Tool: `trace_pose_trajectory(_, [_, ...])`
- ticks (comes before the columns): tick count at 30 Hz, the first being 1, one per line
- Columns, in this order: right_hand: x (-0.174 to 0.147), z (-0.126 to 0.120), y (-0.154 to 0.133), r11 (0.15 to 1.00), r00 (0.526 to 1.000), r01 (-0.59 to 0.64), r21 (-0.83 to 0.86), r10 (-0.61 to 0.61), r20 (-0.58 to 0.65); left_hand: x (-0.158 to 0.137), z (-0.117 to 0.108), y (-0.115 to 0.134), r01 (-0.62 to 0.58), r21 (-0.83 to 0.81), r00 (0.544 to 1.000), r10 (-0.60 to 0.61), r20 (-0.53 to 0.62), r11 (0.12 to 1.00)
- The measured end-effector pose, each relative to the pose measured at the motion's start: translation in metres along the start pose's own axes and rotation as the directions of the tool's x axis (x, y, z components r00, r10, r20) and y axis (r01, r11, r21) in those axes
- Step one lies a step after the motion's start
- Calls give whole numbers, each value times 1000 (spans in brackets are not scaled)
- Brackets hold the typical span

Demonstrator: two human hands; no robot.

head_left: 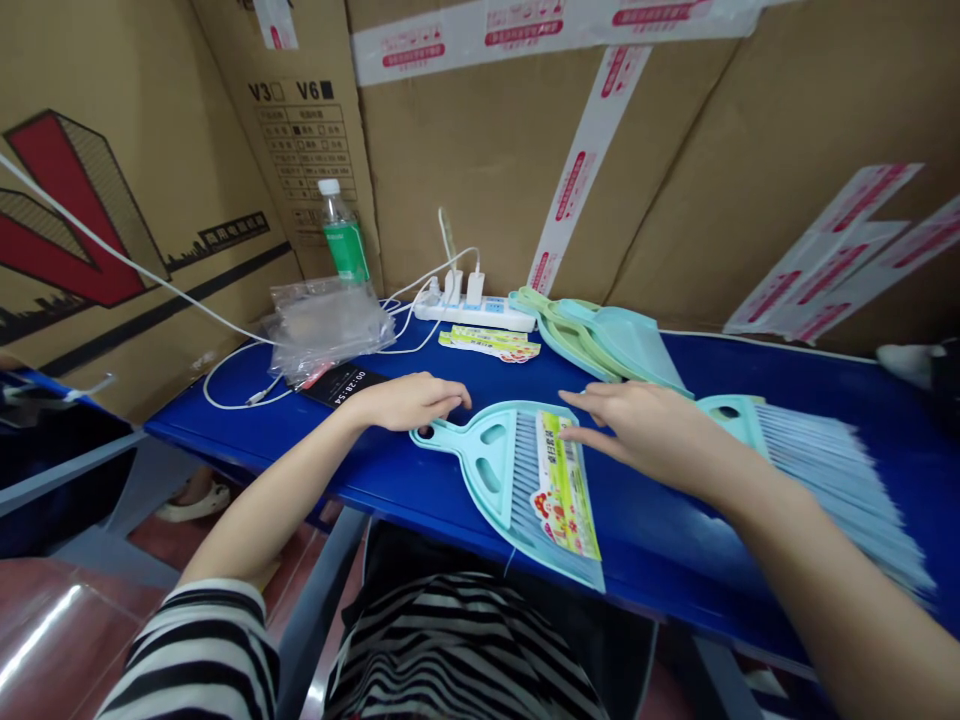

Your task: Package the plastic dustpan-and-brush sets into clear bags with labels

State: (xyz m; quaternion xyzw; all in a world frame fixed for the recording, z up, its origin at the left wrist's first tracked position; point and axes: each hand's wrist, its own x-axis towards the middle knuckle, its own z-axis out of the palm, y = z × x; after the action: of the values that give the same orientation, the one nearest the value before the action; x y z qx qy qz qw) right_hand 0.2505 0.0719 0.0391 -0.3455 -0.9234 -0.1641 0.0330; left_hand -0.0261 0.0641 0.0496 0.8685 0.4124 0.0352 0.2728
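A light-blue dustpan (577,570) lies on the table in front of me, with a matching hand brush (491,470) nested on it, bristles to the right. A yellow and white printed card (566,490) covers part of the bristles. My left hand (416,402) is curled at the handle end of the set, its grip partly hidden. Over the card's upper end hovers my right hand (630,425), thumb and index finger apart, nothing between them. Beyond it, another light-blue brush (832,470) lies partly behind my right forearm.
More blue and green dustpans (630,340) are stacked at the back. Printed cards (487,343) lie before a power strip (480,312). Clear plastic bags (326,320), a phone (341,384), a bottle (345,240) and white cables stand left. Cardboard walls (487,150) border the table.
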Motion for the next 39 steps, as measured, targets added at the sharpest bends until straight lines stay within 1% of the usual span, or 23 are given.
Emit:
trace_pose_trajectory(3, [0,-4,1,995,996,-83,-63,85,28,1,0,0,5,23,1000,-5,19,1000])
trace_pose_trajectory(6, [1,-7,2,978,984,-175,-117,178,16,1,0,-1,0,29,999,-1,37,1000])
trace_pose_trajectory(8, [2,-7,3,969,977,-209,-129,212,9,1,1,-2,-8,18,999,7,42,1000])
trace_pose_trajectory(10, [2,-5,4,966,973,-223,-130,229,29,1,1,-2,-14,6,999,14,44,1000])
trace_pose_trajectory(16, [4,-5,5,965,959,-236,-119,250,129,1,1,0,1,-8,998,0,62,1000])
trace_pose_trajectory(27, [3,3,9,974,975,-193,-122,204,83,0,0,-2,-15,-40,998,18,62,999])
trace_pose_trajectory(31, [4,1,9,969,966,-215,-125,230,118,0,0,-3,-14,-27,998,16,64,1000])
trace_pose_trajectory(35, [6,-2,8,969,965,-220,-115,233,121,0,0,-3,-7,-21,997,8,79,1000])
trace_pose_trajectory(39, [7,-7,6,962,947,-248,-112,265,180,0,0,-3,-6,-25,997,8,79,1000])
